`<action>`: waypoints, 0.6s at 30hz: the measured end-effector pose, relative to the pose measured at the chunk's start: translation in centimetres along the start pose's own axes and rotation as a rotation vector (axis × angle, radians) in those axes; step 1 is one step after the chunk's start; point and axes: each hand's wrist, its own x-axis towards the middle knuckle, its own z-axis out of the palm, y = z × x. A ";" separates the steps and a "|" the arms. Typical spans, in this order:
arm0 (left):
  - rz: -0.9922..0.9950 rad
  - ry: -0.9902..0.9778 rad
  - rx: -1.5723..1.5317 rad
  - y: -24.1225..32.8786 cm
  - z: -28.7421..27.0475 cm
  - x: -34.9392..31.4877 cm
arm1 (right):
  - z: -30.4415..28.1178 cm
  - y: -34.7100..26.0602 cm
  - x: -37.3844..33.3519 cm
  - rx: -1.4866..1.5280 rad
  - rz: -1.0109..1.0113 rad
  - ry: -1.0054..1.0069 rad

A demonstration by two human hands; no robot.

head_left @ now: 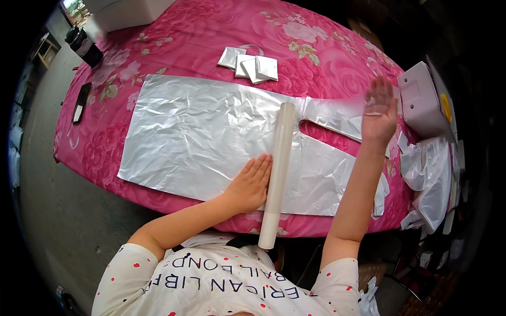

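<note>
A large silvery plastic bag (205, 134) lies flat and creased across the table, its two handle strips (337, 163) pointing right with a rounded gap between. Across it rests a pale, smooth tube (284, 142), whose near end juts past the table edge. My left hand (252, 184) is flat on the bag, fingers stretched out, fingertips against the tube's left side. Over the right end of the bag, my right hand (380, 113) is raised with palm up and fingers apart, slightly blurred; I see nothing gripped in it.
Several folded silvery packets (256, 67) sit behind the bag on the pink floral tablecloth (205, 37). At left are a phone (81, 102) and a dark cup (84, 46), near a white box (124, 13). A whitish box (423, 100) and clear plastic bags (429, 176) stand at right.
</note>
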 end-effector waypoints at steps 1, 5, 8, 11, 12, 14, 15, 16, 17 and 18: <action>-0.004 0.006 0.016 -0.1 0.0 -0.1 | 3.3 1.6 -2.0 -0.205 -0.014 -0.165; 0.038 -0.048 -0.030 -0.4 -0.1 0.1 | 12.4 11.9 -10.4 -0.633 0.014 -0.577; 0.077 0.090 0.028 -0.4 0.1 -0.3 | 15.3 19.7 -15.9 -0.908 -0.096 -0.827; 0.098 0.153 0.042 0.3 0.4 0.1 | 15.0 26.1 -19.7 -1.047 -0.028 -0.977; 0.109 0.154 0.062 0.3 0.7 0.2 | 14.6 27.5 -20.5 -1.138 -0.038 -1.011; 0.099 0.179 0.055 -0.2 0.5 0.0 | 15.3 26.6 -21.9 -1.182 -0.024 -1.111; 0.095 0.198 0.019 -0.2 0.3 0.0 | 15.5 25.7 -22.4 -1.210 -0.016 -1.153; 0.076 0.220 -0.012 -0.3 -0.1 -0.2 | 16.2 23.4 -22.2 -1.223 0.096 -1.276; 0.050 0.237 -0.114 -0.6 -0.5 -0.2 | 15.8 20.9 -21.9 -1.152 0.062 -1.290; 0.016 0.255 -0.214 -1.4 -1.0 -0.2 | 14.8 18.5 -21.7 -1.076 0.030 -1.311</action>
